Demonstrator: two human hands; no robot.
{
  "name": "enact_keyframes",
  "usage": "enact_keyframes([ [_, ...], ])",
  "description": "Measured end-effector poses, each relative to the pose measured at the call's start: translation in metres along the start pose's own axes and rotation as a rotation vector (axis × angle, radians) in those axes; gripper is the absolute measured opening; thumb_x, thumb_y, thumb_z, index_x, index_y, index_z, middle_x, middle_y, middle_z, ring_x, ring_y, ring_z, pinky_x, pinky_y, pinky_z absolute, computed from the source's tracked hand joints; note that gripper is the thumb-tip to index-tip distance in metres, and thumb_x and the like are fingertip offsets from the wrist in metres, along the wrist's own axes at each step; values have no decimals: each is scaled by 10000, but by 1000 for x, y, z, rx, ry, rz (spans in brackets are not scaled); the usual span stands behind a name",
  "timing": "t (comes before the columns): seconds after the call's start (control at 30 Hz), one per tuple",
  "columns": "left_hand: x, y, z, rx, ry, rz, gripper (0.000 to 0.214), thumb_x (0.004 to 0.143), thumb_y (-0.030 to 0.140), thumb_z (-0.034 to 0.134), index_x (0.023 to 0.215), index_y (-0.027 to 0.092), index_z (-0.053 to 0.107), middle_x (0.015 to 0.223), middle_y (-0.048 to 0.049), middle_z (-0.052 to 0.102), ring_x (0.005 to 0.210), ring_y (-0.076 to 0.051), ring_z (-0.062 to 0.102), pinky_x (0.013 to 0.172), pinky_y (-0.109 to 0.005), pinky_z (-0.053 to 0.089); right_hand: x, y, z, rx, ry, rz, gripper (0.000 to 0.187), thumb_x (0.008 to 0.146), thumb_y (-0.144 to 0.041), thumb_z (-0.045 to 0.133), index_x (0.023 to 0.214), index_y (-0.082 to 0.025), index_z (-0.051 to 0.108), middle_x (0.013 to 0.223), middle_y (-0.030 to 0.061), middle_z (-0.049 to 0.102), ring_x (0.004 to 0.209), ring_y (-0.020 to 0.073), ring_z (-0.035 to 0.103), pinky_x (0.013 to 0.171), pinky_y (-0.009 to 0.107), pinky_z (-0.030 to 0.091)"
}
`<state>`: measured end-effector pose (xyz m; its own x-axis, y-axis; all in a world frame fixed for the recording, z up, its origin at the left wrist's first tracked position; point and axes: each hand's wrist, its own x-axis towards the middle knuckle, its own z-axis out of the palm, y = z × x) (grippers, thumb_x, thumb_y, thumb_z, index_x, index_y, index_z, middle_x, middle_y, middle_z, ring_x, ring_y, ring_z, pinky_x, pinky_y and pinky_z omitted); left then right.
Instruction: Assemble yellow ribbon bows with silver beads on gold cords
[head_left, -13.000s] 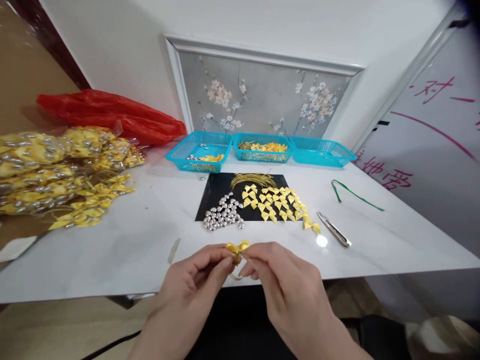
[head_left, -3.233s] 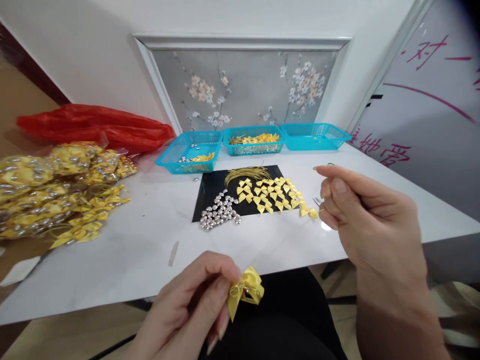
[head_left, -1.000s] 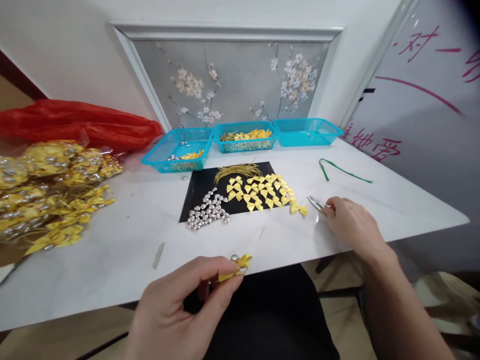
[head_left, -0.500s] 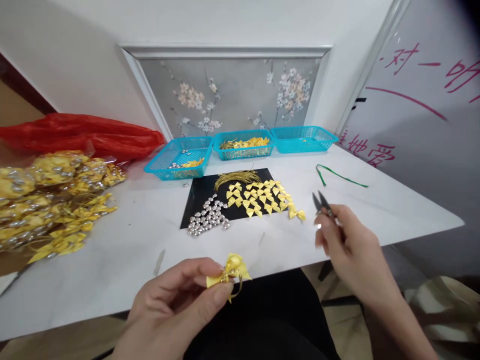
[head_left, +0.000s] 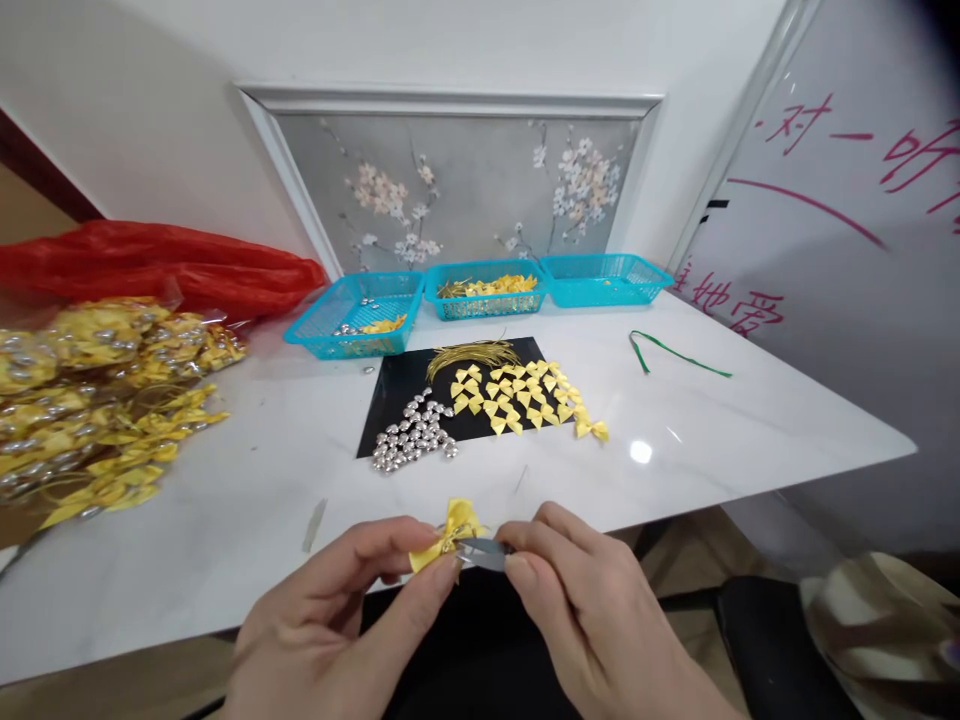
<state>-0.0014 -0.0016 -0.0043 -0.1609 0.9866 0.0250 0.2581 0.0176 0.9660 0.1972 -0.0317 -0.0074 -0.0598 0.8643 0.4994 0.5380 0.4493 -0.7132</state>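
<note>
My left hand [head_left: 352, 610] pinches a small yellow ribbon bow [head_left: 448, 528] just off the near edge of the white table [head_left: 247, 470]. My right hand [head_left: 592, 620] grips small metal snips [head_left: 482, 553], whose blades meet the bow from the right. Further back, a black mat [head_left: 390, 400] carries silver beads [head_left: 414, 437], several yellow bows [head_left: 517, 395] and a bundle of gold cord [head_left: 469, 354].
Three turquoise baskets [head_left: 360, 318] line the back wall. At the left lie a pile of finished yellow pieces in clear bags [head_left: 97, 390] and a red plastic bag [head_left: 150, 265]. A green strip [head_left: 675, 352] lies at the right. A whiteboard [head_left: 840, 260] leans on the right.
My right hand took the snips from the table at the right and brought them across to the bow. The left hand kept hold of the bow.
</note>
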Motion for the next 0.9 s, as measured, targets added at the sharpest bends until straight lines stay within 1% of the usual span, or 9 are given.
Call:
enact_keyframes([
  [0.13,-2,1,5,61,18,95,256,655,458,909,817,299,792,807,38,790,727,-160,734,676,-157,612,0,0,2,10,-16,26,425,1083,-293,362,1013,-126,747,752,51,639,600,166,617,551,277,480],
  [0.37,-1,-1,7,107,-15,132,262,678,487,885,851,321,779,802,54,762,752,-139,724,698,-112,582,2,2,2,68,-38,95,427,1082,-313,377,997,-139,757,758,40,638,610,156,614,567,276,467],
  [0.53,-1,2,9,100,-24,109,301,668,501,889,853,304,757,782,47,754,746,-138,721,681,-104,566,0,2,4,111,-51,134,425,1082,-332,398,942,-158,759,752,31,630,617,148,607,583,270,468],
  [0.67,1,9,11,30,-46,27,399,630,523,906,910,293,739,707,46,745,695,-151,719,635,-131,570,1,4,3,103,-18,139,418,1087,-341,387,915,-191,737,758,14,646,650,139,639,618,249,497],
  [0.73,4,11,11,-15,-67,-31,476,621,523,918,995,297,727,658,60,719,652,-147,703,584,-133,553,6,16,-3,-17,50,171,426,1092,-362,349,965,-218,729,800,8,683,711,141,676,657,234,522],
  [0.77,6,11,10,-29,-80,-57,495,624,521,921,1018,296,723,659,62,718,644,-141,695,566,-129,541,9,25,-8,-113,94,206,433,1094,-376,325,1013,-232,725,837,11,704,755,146,693,687,232,535],
  [0.8,7,12,10,-41,-95,-80,488,631,517,923,1013,288,723,678,57,727,654,-137,694,567,-126,535,12,38,-14,-270,155,271,443,1095,-400,298,1089,-251,716,884,13,721,796,155,704,706,236,544],
  [0.83,9,12,10,-58,-108,-101,472,631,513,927,985,276,726,711,46,746,671,-134,697,576,-124,534,15,52,-20,-349,200,326,424,1088,-391,313,1171,-233,697,974,49,730,874,188,709,746,271,548],
  [0.9,13,12,11,-108,-126,-151,455,605,500,946,914,248,729,769,15,784,713,-140,712,612,-130,545,21,83,-34,-462,273,419,392,1070,-325,349,1246,-168,661,1103,131,704,950,254,691,783,345,534],
])
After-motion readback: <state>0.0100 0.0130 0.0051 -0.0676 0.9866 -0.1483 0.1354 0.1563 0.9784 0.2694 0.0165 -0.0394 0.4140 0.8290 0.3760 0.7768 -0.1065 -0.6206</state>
